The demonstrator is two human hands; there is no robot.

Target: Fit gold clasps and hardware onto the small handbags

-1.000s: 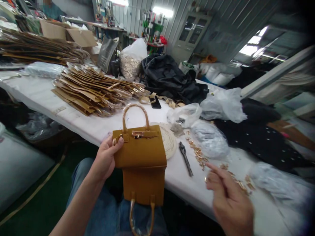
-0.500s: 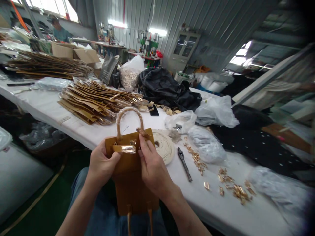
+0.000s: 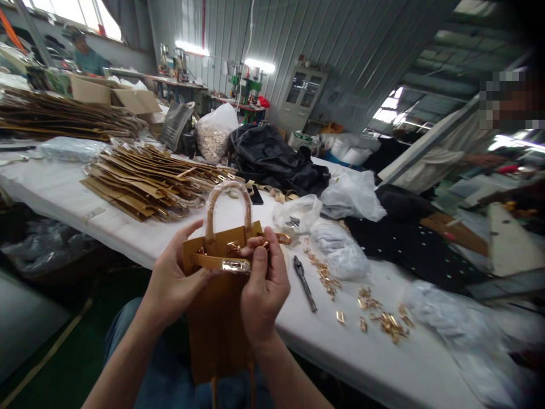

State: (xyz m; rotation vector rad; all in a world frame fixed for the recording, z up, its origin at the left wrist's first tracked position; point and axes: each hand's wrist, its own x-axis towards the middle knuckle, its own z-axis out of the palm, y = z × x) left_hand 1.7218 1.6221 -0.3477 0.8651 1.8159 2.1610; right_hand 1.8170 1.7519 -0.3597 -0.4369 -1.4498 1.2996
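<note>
A small mustard-brown handbag (image 3: pixel 215 318) with a wrapped loop handle hangs over my lap at the table's front edge. My left hand (image 3: pixel 172 281) grips its left side, thumb on the strap with the gold buckle (image 3: pixel 232 264). My right hand (image 3: pixel 264 284) is closed in a pinch on the bag's right strap end (image 3: pixel 279 238), pressing it toward the front clasp. Whether a small metal piece sits between those fingers I cannot make out.
On the white table (image 3: pixel 370 352) lie black pliers (image 3: pixel 304 275), scattered gold metal fittings (image 3: pixel 383 321), clear plastic bags (image 3: pixel 338 250), a stack of flat brown bag pieces (image 3: pixel 145 179), a black cloth heap (image 3: pixel 272 159). Another person's arm (image 3: pixel 477 162) reaches in at right; a worker (image 3: pixel 83 51) stands far back left.
My right hand came off the table's fittings to the bag and now pinches the right strap. The bag's strap with the buckle has swung across the front. The view shifted slightly right.
</note>
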